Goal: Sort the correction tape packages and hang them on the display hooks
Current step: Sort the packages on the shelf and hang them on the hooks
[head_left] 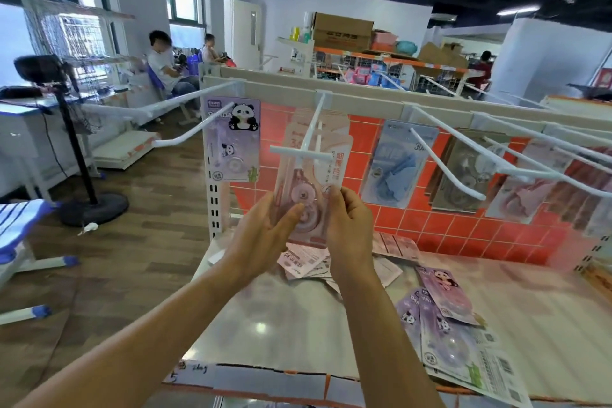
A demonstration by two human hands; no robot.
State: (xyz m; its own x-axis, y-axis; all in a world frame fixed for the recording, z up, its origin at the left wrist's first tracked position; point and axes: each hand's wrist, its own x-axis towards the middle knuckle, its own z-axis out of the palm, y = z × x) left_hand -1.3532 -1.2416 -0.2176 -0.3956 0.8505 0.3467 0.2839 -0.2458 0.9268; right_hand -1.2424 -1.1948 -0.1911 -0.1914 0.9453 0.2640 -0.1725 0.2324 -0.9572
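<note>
My left hand (265, 232) and my right hand (347, 225) both grip the lower part of a pink correction tape package (306, 182). Its top sits on a white display hook (309, 135) that points toward me. To its left a purple panda package (231, 139) hangs against the rack. To the right hang a blue package (397, 162), a grey package (463, 175) and a pink package (520, 192). Loose pink packages (308, 261) and purple panda packages (443, 318) lie on the shelf (298, 324) below.
Several more white hooks (463, 155) jut out to the right at hand height, and long ones (185, 139) to the left. A black fan stand (82, 169) is on the wooden floor at left. People sit in the background by the windows.
</note>
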